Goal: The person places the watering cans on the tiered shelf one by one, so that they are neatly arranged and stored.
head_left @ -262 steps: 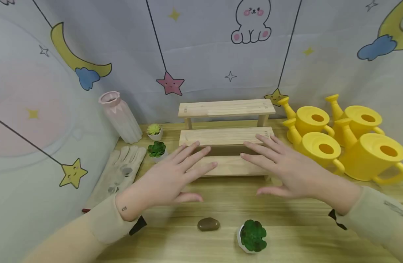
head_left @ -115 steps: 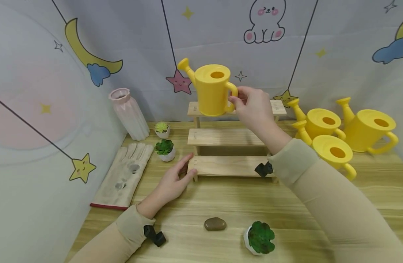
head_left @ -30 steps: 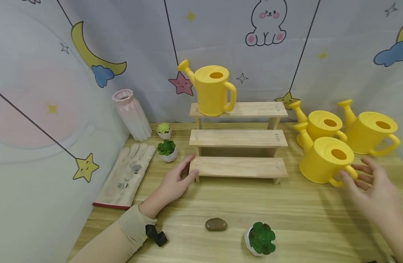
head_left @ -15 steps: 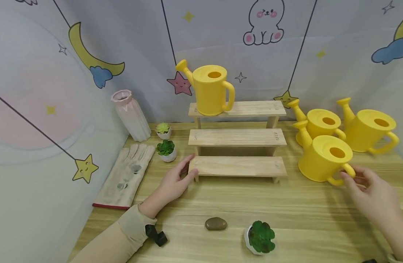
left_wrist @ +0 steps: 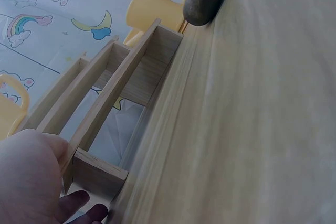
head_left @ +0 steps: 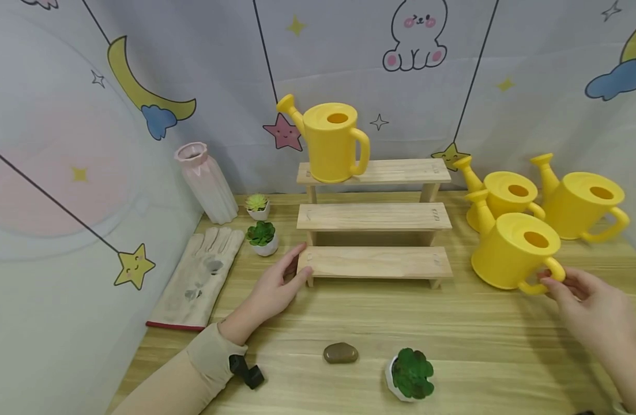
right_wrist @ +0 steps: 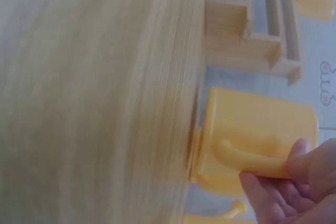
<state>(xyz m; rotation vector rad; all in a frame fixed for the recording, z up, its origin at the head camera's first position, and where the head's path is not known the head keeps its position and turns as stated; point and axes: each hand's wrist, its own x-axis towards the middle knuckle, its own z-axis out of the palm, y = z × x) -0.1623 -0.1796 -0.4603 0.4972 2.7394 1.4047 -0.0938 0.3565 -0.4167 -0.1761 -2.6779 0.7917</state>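
My right hand pinches the handle of the front yellow watering can between thumb and fingers; the right wrist view shows the thumb on the handle from above. That can is low at the table, its spout pointing back left. At the left end of a three-step wooden shelf, my left hand holds the lowest board, thumb at its front corner and index finger at its back corner. Another yellow watering can stands upright on the top step, at its left side. The lower two steps bear nothing.
Two more yellow watering cans stand behind the gripped one. Left of the shelf are two small potted succulents, a pink-white vase and work gloves. A brown stone and another potted succulent lie in front.
A watering can has gone from the right group onto the top step. My right hand released it, then took the front can's handle, which has shifted slightly. My left hand came to the shelf's end.
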